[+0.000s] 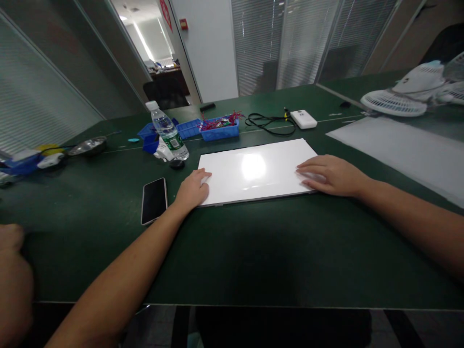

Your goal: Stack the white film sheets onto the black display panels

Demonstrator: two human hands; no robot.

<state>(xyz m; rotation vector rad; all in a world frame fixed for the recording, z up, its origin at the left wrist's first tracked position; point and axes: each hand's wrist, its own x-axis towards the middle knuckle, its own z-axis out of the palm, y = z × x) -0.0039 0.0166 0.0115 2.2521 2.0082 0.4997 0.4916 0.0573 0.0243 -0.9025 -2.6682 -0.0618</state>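
Observation:
A glossy white rectangular board point(232, 181) lies flat on the green table in front of me, with a bright light reflected near its middle. My left hand point(194, 189) rests on its left edge, open, a finger and the thumb on the white surface and the other fingers partly hidden. At the opposite end, my right hand point(329, 175) lies palm down over the board's right edge, its fingers stretched out and slightly apart. A black-screened phone point(154, 201) is just left of my left hand.
Behind the board stand a tilted-looking water bottle point(168, 131), a blue tray point(220, 132) of red wires, a black cable point(270, 126) and a white box point(303, 119). A white sheet point(406, 150) and a fan point(395, 103) lie right. Another person's arm point(14, 285) is at left.

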